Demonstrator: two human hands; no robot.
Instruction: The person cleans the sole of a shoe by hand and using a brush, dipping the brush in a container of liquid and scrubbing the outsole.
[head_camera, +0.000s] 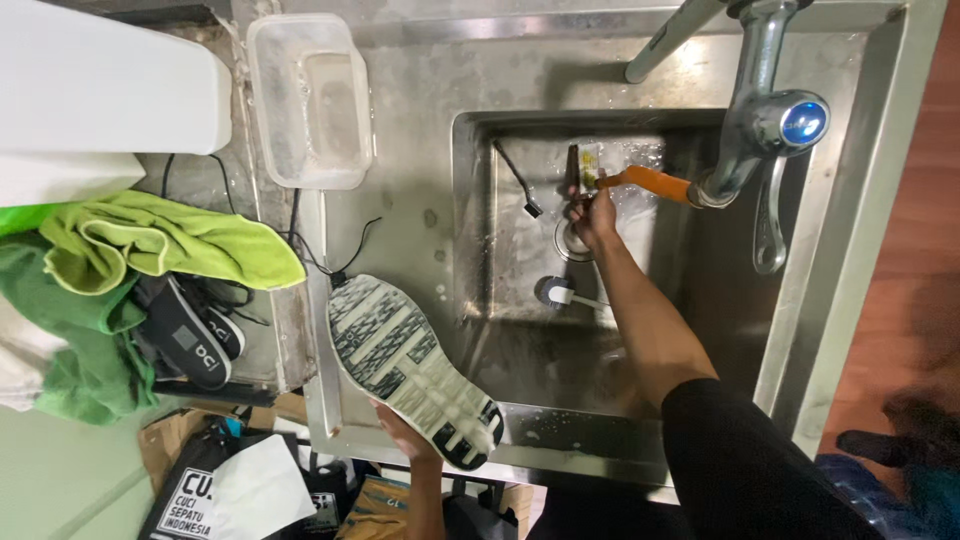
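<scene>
While left hand props shoe on sink rim, basin lies open.

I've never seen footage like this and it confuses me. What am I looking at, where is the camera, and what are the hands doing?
There is one picture, taken by a camera worn on a person's head, looking down at a steel sink. The hands are the person's own, bare. The left hand holds a shoe with its sole facing up, over the sink's edge. The right hand reaches into the basin and holds a small brush under the orange hose of the tap. Another brush lies in the basin. To the left are a clear plastic tub, green cloths and black insoles.
</scene>
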